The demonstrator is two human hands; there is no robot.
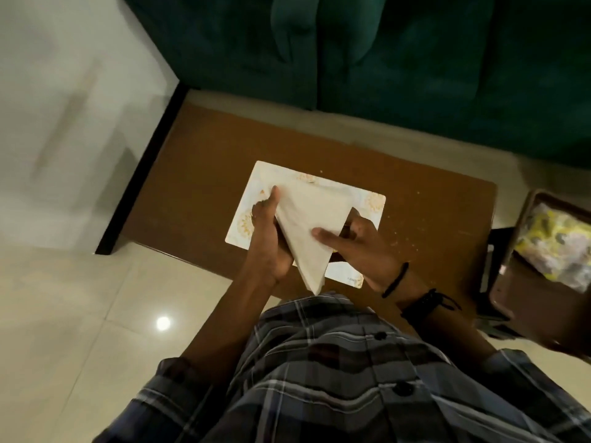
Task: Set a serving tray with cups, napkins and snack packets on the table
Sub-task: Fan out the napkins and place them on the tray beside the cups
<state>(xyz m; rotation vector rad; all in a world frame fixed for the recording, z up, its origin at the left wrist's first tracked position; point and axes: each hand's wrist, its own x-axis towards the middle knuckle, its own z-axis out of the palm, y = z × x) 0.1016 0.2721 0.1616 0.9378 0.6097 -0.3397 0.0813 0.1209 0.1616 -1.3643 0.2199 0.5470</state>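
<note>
A white napkin [307,225] folded into a triangle is held above a white serving tray [243,231] with gold flower corners. The tray lies flat on the brown wooden table [198,174]. My left hand [268,241] grips the napkin's left edge, thumb on top. My right hand [367,247] holds the right side, its index finger lying across the paper. The napkin's lower tip points toward my checked shirt. No cups are in view.
At the right, a brown tray [524,302] holds yellow and white snack packets [556,247] on a dark stand. A dark green sofa [399,65] runs along the table's far side. Pale floor tiles [80,298] lie to the left.
</note>
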